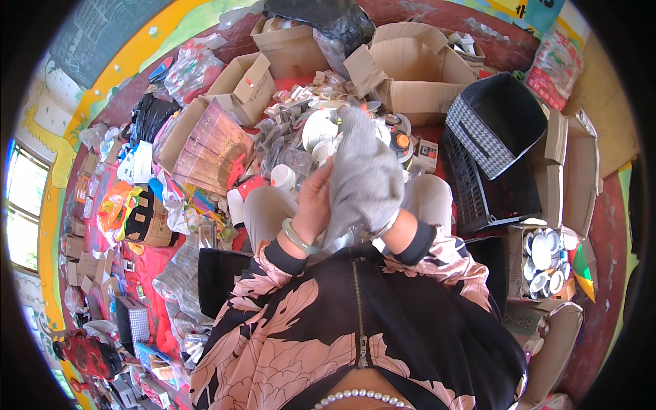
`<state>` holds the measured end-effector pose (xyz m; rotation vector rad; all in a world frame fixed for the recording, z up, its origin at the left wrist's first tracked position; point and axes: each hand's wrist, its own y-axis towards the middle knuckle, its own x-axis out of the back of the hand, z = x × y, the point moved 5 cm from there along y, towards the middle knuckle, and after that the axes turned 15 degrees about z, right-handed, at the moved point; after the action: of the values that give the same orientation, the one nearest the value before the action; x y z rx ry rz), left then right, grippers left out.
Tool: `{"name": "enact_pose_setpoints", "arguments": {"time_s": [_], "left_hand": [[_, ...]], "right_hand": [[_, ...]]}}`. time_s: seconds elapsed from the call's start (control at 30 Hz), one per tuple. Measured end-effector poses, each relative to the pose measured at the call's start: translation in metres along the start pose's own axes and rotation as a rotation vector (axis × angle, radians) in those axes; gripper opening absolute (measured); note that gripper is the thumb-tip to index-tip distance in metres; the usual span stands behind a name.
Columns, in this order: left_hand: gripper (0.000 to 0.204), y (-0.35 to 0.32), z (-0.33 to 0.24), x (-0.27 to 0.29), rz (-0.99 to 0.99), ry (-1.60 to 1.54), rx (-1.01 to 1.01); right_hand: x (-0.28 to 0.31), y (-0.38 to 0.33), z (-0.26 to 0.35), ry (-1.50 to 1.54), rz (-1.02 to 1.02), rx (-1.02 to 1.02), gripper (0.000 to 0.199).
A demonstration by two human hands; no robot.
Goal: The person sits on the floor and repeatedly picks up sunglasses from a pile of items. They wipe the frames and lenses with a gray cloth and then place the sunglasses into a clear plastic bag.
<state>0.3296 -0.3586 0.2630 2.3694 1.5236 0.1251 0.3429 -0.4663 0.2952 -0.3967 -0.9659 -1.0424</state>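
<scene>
My left hand, bare and with a pale green bangle at its wrist, is closed at the left edge of a grey knitted cloth. The cloth covers my right hand. Its fingers are hidden, and I cannot tell whether it is worn like a glove or only draped. Both hands are close together in front of my lap. Just beyond them lies a heap of small goods, with white round lids and an orange-topped round piece. A white cup stands left of my left hand.
Open cardboard boxes stand behind the heap. To the right are a black crate and a checked fabric bin. A pink patterned carton leans at the left. White round pieces fill a box at the right.
</scene>
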Motion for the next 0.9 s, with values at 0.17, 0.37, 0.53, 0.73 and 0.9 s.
{"name": "enact_pose_setpoints", "arguments": {"time_s": [0.17,0.37,0.53,0.73,0.9], "left_hand": [[0.029,0.003,-0.028,-0.02,0.192,0.624,-0.274],[0.022,0.007,-0.033,-0.01,-0.227,0.265,-0.187],[0.023,0.013,-0.046,0.015,-0.293,-0.046,-0.154],[0.027,0.01,-0.079,-0.009,-0.35,0.742,-0.19],[0.027,-0.001,-0.042,-0.009,-0.262,0.085,-0.188]], "right_hand": [[0.003,0.006,-0.033,0.396,0.071,0.147,0.05],[-0.017,-0.032,-0.003,0.141,-0.363,0.369,0.046],[-0.039,-0.028,0.04,-0.16,-0.154,0.235,0.051],[-0.015,-0.022,0.042,0.053,-0.243,0.233,0.051],[0.032,-0.019,0.053,-0.133,-0.289,0.285,0.046]]}}
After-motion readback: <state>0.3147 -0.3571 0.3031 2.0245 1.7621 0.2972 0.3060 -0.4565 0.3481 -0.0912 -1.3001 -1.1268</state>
